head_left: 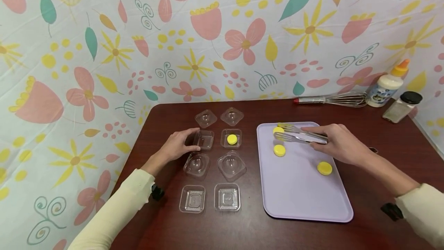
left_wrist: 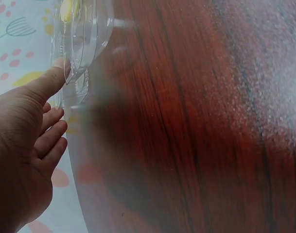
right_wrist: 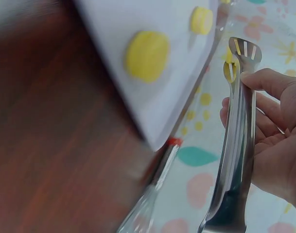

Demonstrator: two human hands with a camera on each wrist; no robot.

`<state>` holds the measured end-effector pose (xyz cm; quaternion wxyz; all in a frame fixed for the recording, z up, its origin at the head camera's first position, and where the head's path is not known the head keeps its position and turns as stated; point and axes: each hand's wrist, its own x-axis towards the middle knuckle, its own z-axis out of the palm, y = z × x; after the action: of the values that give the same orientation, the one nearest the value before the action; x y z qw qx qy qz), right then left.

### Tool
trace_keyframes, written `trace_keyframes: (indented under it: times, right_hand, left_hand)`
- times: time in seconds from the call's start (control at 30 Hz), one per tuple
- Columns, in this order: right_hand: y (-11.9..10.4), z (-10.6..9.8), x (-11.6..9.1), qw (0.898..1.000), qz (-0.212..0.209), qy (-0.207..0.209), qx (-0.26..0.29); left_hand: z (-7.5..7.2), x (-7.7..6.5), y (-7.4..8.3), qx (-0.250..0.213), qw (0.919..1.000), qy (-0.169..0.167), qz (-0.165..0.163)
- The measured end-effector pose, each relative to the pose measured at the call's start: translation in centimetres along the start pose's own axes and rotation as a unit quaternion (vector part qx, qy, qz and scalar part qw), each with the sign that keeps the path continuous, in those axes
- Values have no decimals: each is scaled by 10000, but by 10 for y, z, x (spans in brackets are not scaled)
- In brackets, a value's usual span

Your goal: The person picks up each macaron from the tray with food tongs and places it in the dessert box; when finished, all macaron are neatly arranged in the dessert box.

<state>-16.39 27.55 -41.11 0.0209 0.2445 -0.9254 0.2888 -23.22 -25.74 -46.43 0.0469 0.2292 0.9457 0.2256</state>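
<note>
Clearly, the fingers and thumb of the right hand (head_left: 334,141) pinch a pair of metal tongs (right_wrist: 245,121) along the arms, the slotted tips pointing away from the palm. Just beyond those fingers, one yellow round piece (head_left: 278,130) shows between the tips in the head view; whether the tips touch it, I cannot tell. A second yellow piece (head_left: 279,150) lies just nearer on the lavender tray (head_left: 301,196), and a third (head_left: 324,168) near its right edge. They look smooth, thick and disc-like.

Meanwhile, the left hand (head_left: 175,144) holds a clear box (head_left: 205,142) between thumb and forefinger at its left side. Beside it, another clear box (head_left: 225,133) contains a yellow piece (head_left: 232,139). Domed lids (head_left: 206,118) and two more square boxes (head_left: 192,199) stand around them on the dark red-brown table (head_left: 156,219).
</note>
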Motion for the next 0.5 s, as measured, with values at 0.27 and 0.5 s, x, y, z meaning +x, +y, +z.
trace_keyframes:
  times: [0.27,0.5]
  right_hand:
    - [-33,18,40,9990,-254,-40,358]
    - [-57,45,79,9977,-418,-218,484]
  left_hand:
    - [-1,0,3,61,10000,9,5]
    - [-1,0,5,126,9999,-34,-98]
